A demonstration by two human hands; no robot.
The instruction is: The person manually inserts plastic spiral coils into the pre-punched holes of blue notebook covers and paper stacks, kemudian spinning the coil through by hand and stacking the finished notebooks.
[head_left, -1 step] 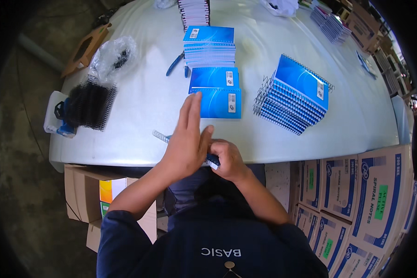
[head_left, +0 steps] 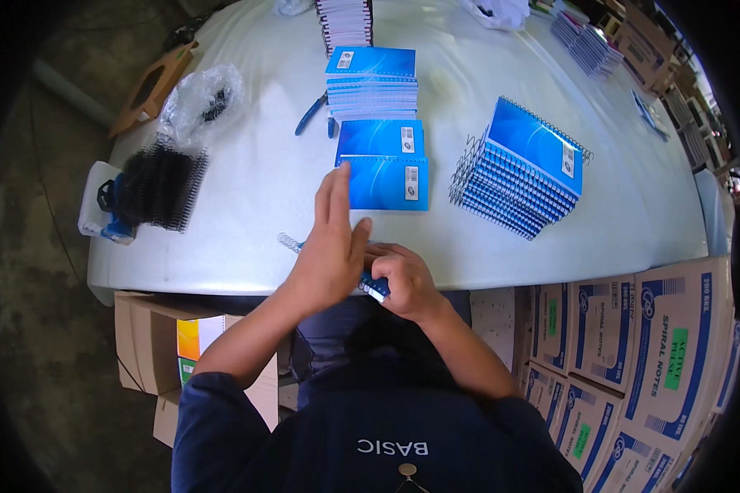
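Observation:
A small blue-covered notebook [head_left: 376,287] is at the table's near edge, mostly hidden by my hands. My right hand [head_left: 409,283] is closed around its right end. Beside it, my left hand [head_left: 329,256] lies flat along the notebook's left side, fingers stretched out and thumb apart. A spiral coil [head_left: 289,242] sticks out past my left hand. Just beyond my fingertips lie two flat blue notebooks, the nearer one [head_left: 386,187] overlapping the farther one [head_left: 382,137]. Whether my left palm presses on the coil is hidden.
Farther back stands a stack of blue notebooks [head_left: 372,90], with blue-handled pliers [head_left: 311,113] beside it. Coil-bound notebooks [head_left: 518,172] are piled at right. Black coils [head_left: 163,185] and a plastic bag [head_left: 201,103] lie left. Cartons [head_left: 672,353] stand below right; an open carton [head_left: 144,341] stands below left.
My left hand has shifted slightly left. The coil's free end has moved a little to the right, and a bit more of the notebook's blue cover shows by my right hand.

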